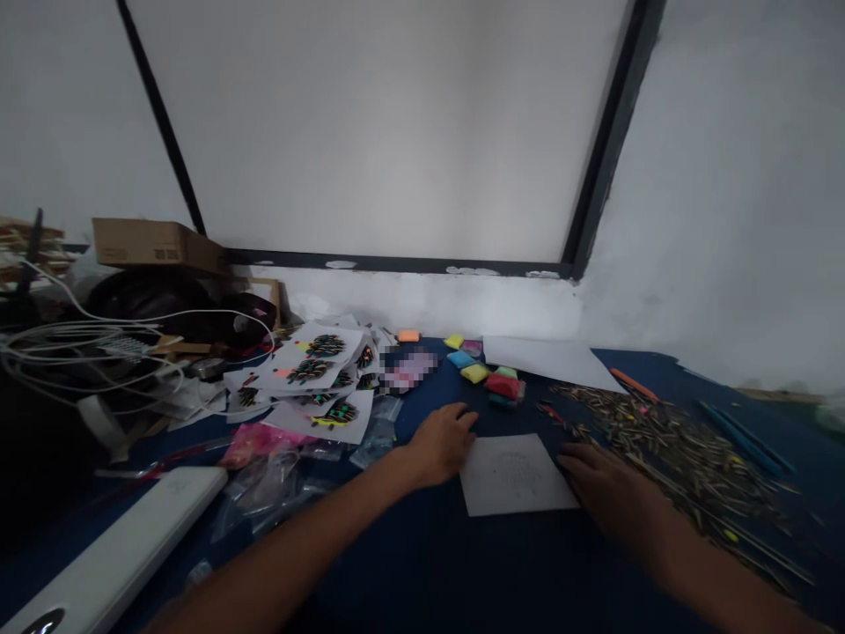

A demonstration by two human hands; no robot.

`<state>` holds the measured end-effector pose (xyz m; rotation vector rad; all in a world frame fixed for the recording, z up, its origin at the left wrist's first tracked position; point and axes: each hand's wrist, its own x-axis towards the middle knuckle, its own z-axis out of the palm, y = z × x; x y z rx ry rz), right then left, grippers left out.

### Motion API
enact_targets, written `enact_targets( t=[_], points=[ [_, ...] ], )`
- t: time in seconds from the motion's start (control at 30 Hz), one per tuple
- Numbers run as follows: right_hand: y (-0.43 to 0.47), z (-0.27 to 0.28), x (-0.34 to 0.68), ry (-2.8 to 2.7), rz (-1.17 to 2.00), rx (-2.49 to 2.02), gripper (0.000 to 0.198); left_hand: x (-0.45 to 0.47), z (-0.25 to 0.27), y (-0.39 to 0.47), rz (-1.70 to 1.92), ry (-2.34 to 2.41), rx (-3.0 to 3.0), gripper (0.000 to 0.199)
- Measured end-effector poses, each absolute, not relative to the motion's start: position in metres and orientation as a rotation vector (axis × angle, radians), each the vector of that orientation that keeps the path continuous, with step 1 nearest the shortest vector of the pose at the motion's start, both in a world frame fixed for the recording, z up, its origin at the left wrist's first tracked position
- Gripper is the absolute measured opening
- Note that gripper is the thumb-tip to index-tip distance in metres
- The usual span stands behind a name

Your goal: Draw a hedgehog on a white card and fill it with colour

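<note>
A small white sheet of paper (pixel 508 493) with a faint round, dotted drawing lies on the dark blue table in front of me. My left hand (pixel 441 445) is at its upper left edge, fingers bent and closed, the thumb side against the paper. On the other side my right hand (pixel 606 484) rests with its fingers stretched out along the paper's right edge; its thumb is hidden. Just beyond the paper are several coloured clay packets, among them a red one (pixel 503 386) and a yellow one (pixel 473 374).
Small sticks (pixel 679 449) spread over the right side, near blue tweezers (pixel 745 438) and an orange tool (pixel 634 384). Finished picture sheets (pixel 313 357) pile up at the left, beside clear plastic bags (pixel 270 484), white cables (pixel 79 339) and a long white device (pixel 125 550). A larger white sheet (pixel 551 359) lies behind.
</note>
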<state>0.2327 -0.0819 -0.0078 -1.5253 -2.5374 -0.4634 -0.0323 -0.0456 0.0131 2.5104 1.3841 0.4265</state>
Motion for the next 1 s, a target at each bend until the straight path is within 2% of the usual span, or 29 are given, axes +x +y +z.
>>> enact_targets(
  t=[0.23, 0.37, 0.5, 0.67, 0.8, 1.0],
  points=[
    [-0.079, 0.005, 0.253, -2.449, -0.487, -1.601, 0.041, -0.054, 0.005, -0.04, 0.392, 1.249, 2.731, 0.044],
    [-0.068, 0.02, 0.233, -2.427, -0.407, -1.622, 0.036, -0.052, 0.01, -0.045, 0.393, 1.269, 2.66, 0.04],
    [-0.041, 0.029, 0.209, -2.401, -0.294, -1.688, 0.034, -0.041, 0.006, -0.058, 0.381, 1.299, 2.666, 0.049],
    [0.0, 0.032, 0.194, -2.316, -0.167, -1.84, 0.024, -0.029, 0.002, -0.072, 0.415, 1.176, 2.726, 0.05],
    [0.02, 0.032, 0.188, -2.252, -0.092, -1.972, 0.031, -0.022, 0.005, -0.071, 0.415, 1.207, 2.691, 0.048],
    [0.034, 0.033, 0.182, -2.188, 0.004, -2.071, 0.031, -0.013, 0.005, -0.054, 0.462, 1.287, 2.725, 0.039]
  ],
)
